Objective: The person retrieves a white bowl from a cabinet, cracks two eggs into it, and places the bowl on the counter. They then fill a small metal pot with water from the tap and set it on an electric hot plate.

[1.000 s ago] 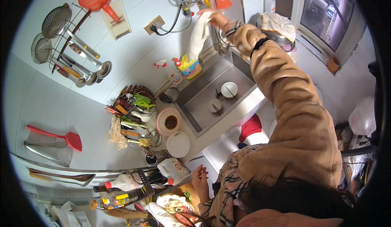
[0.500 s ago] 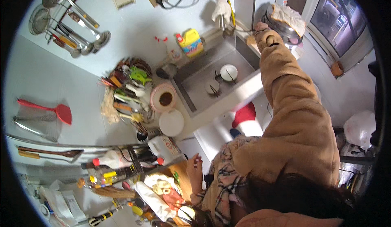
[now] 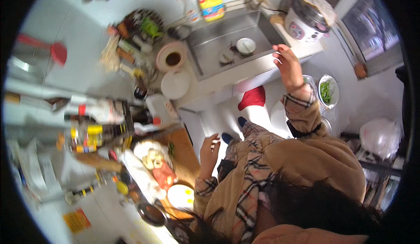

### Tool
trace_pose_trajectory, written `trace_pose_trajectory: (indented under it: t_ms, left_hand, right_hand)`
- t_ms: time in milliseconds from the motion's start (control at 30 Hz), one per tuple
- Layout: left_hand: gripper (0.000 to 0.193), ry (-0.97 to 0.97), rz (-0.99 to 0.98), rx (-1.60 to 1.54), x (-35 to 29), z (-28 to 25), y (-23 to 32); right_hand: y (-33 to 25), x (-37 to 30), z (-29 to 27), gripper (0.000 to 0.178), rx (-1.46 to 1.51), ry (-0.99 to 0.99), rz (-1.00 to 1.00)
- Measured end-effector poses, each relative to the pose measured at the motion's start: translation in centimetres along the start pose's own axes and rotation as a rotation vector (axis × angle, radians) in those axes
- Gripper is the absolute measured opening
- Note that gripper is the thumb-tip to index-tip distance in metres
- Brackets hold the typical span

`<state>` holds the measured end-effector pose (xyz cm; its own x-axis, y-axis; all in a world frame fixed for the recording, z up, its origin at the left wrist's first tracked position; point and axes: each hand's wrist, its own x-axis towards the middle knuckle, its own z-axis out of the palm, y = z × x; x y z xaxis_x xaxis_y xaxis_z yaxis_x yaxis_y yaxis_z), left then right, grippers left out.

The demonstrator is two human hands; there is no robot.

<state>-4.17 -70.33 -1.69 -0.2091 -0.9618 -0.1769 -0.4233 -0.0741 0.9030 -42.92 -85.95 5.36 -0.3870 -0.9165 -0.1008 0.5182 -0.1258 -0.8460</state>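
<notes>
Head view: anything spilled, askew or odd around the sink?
No clear spill or damage. Mildly odd: a crumpled cream-coloured cloth lies unevenly over part of the lid of the white, dark-lidded rice cooker, right of the rectangular steel sink. Blur hides finer detail.

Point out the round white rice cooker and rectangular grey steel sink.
Round white rice cooker (image 3: 302, 24), head view: on its front wall.
Rectangular grey steel sink (image 3: 221, 40), head view: on its bare floor.

The sink (image 3: 212, 36) looks smooth, dully shining metal, the rice cooker (image 3: 297, 28) glossy plastic, the cloth (image 3: 321, 7) over it matt and creased, the cutting board (image 3: 183, 147) wood, the coat (image 3: 310, 161) matt fleece, the bag (image 3: 380, 136) crinkled, shiny plastic.
</notes>
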Motion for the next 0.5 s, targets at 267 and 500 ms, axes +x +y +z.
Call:
trace_pose_trajectory:
  t_ms: [267, 500]
  left_hand:
    - [0.031, 0.156, 0.013, -0.011, -8.1, 4.1, 0.8]
    - [0.026, 0.225, -0.146, -0.010, -17.7, 12.3, 0.7]
  right_hand:
    - [-4.0, -5.6, -2.8, 0.031, 0.113, -0.109, -0.107]
    - [-4.4, -7.8, -9.5, 0.018, 0.392, -0.409, -0.066]
